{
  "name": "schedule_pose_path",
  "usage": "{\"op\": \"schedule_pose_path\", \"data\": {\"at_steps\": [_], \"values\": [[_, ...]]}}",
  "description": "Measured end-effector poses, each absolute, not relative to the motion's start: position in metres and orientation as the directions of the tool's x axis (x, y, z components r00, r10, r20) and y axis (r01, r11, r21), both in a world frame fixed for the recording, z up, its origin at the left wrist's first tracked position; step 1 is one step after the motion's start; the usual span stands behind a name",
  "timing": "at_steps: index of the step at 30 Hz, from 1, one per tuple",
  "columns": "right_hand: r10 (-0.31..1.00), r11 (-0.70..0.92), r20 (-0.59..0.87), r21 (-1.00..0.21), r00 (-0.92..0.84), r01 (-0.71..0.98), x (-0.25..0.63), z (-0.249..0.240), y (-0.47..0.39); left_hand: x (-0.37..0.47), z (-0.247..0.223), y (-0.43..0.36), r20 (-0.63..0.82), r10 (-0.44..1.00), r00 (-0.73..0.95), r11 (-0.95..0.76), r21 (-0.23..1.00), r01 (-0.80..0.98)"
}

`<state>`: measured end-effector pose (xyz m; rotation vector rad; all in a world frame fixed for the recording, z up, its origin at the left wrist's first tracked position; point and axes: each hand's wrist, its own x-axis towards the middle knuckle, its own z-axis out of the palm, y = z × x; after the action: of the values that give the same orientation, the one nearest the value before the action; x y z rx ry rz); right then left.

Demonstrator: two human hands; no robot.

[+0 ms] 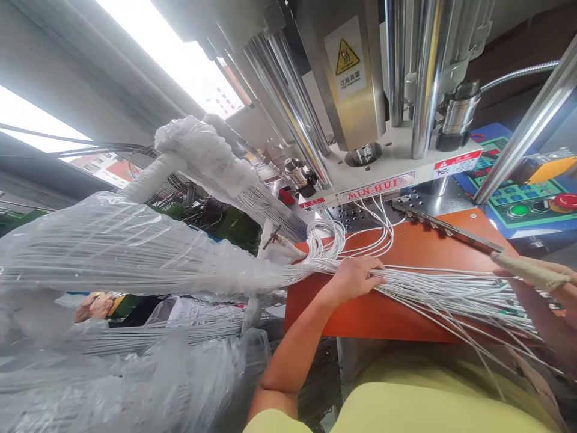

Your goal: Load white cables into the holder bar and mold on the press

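My left hand [354, 279] is closed around part of a thick bundle of white cables [419, 288], its fingertips pinching the strands above an orange work surface. At the right edge my right hand [552, 285] is cut off by the frame. Its beige-covered finger [529, 269] is stretched out over the cable ends, close to the tip of a slotted metal bar [451, 230]. Small green pieces [511, 311] show among the cable ends. Left of my left hand, the cables gather into a loop [327, 240].
A press [360, 120] marked with a heat warning stands over the orange surface [324, 316]. Plastic-wrapped cable bundles [148, 246] fill the left side. A control panel [527, 210] with a red button lies at the right. Another person's hand [97, 305] shows at the lower left.
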<state>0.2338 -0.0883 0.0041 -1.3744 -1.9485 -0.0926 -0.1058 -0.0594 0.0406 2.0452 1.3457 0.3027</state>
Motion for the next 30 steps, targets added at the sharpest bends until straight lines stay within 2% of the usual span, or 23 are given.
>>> {"op": "schedule_pose_path", "data": {"at_steps": [2, 7, 10, 14, 20, 22, 25, 27, 30], "values": [[0.755, 0.459, 0.628, -0.301, -0.189, 0.836, 0.224, 0.006, -0.086, -0.106, 0.034, -0.063, -0.123, 0.862, 0.491, -0.34, 0.58, 0.741], [0.726, 0.499, 0.647, -0.262, -0.233, 0.826, 0.214, 0.014, -0.092, -0.109, 0.023, -0.071, -0.029, 0.866, 0.499, -0.419, 0.504, 0.756], [0.714, 0.517, 0.652, -0.245, -0.255, 0.82, 0.213, 0.012, -0.094, -0.113, 0.02, -0.074, -0.02, 0.823, 0.568, -0.501, 0.445, 0.742], [0.716, 0.579, 0.627, -0.289, -0.307, 0.762, 0.214, 0.004, -0.093, -0.115, 0.019, -0.077, -0.045, 0.756, 0.653, -0.598, 0.359, 0.717], [0.689, 0.706, 0.57, -0.388, -0.447, 0.593, 0.202, -0.003, -0.091, -0.111, 0.015, -0.087, -0.058, 0.729, 0.682, -0.668, 0.161, 0.727], [0.719, 0.695, 0.505, -0.498, -0.477, 0.519, 0.188, 0.001, -0.091, -0.111, 0.017, -0.092, 0.004, 0.745, 0.667, -0.653, 0.209, 0.728], [0.789, 0.583, 0.343, -0.68, -0.509, 0.445, 0.151, 0.014, -0.09, -0.115, 0.023, -0.097, 0.157, 0.824, 0.544, -0.552, 0.437, 0.71], [0.791, 0.483, 0.186, -0.774, -0.583, 0.409, 0.122, 0.025, -0.088, -0.119, 0.028, -0.098, 0.19, 0.887, 0.421, -0.452, 0.545, 0.706], [0.73, 0.326, -0.025, -0.866, -0.683, 0.38, 0.101, 0.036, -0.082, -0.125, 0.039, -0.098, 0.193, 0.924, 0.331, -0.382, 0.53, 0.757]]}}
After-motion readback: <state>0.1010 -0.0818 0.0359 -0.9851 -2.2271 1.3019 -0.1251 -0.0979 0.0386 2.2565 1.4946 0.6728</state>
